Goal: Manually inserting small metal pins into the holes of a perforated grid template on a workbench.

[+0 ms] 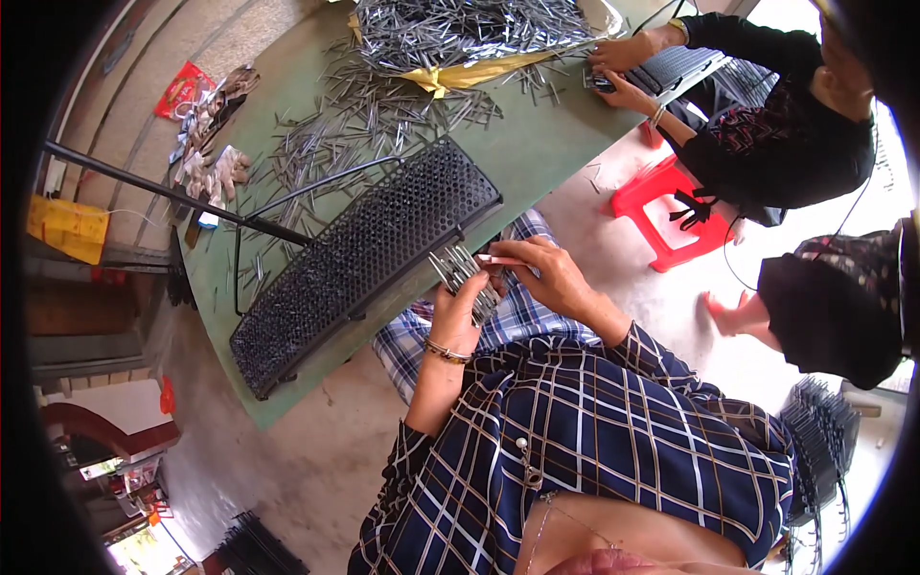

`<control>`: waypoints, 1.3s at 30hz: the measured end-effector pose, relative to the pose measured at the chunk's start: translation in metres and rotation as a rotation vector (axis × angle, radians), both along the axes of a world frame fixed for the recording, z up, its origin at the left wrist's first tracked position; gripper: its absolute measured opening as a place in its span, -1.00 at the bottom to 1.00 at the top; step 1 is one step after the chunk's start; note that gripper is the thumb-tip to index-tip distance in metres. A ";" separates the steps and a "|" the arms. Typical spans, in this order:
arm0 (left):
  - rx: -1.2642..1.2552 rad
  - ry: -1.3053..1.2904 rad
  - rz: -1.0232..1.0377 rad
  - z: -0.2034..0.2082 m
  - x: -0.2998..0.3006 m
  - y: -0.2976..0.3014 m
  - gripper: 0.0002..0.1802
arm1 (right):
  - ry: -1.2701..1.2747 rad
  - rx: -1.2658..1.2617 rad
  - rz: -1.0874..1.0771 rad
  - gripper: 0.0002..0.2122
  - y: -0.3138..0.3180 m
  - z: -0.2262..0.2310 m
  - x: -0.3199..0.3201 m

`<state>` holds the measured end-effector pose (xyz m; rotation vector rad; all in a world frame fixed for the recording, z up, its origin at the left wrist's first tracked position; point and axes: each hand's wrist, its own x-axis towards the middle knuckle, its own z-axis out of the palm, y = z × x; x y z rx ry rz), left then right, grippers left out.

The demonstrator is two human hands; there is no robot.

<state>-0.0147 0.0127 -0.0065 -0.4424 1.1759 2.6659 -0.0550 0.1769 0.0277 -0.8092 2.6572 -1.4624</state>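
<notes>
My left hand is closed around a bundle of thin grey metal sticks, their ends fanning out past the fingers. Close beside it, my right hand pinches a small, pale pinkish strip against the bundle; its exact kind is unclear. Both hands are over my lap, just off the table edge. Beyond them a long black panel full of round holes lies slanted on the green table. Its lower left holes look filled with dark pieces, while several at the upper right look open.
Loose metal sticks spread over the table below a heaped sack with a yellow edge. Gloves lie at the left edge. A black bar crosses to the panel. At right, a co-worker's hands work near a red stool.
</notes>
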 end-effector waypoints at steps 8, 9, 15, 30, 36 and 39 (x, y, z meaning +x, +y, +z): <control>0.003 -0.037 -0.116 -0.003 -0.005 -0.005 -0.76 | 0.105 -0.022 0.216 -0.73 0.015 -0.013 -0.009; 0.003 -0.038 -0.117 -0.007 -0.006 -0.008 -0.76 | 0.189 0.052 0.240 -0.73 0.016 -0.012 -0.009; 0.126 -0.089 -0.233 -0.015 -0.007 -0.018 -0.73 | 0.289 0.152 0.287 -0.71 0.022 -0.007 -0.007; 0.000 0.016 -0.311 -0.020 -0.018 -0.005 -0.64 | 0.090 -0.064 0.110 -0.66 0.042 -0.008 -0.006; 0.002 -0.028 -0.342 -0.005 -0.026 0.013 -0.68 | 0.147 -0.082 -0.019 -0.78 0.068 -0.013 -0.017; -0.019 -0.060 -0.302 -0.010 -0.020 0.012 -0.68 | 0.115 -0.121 -0.011 -0.81 0.075 -0.019 -0.013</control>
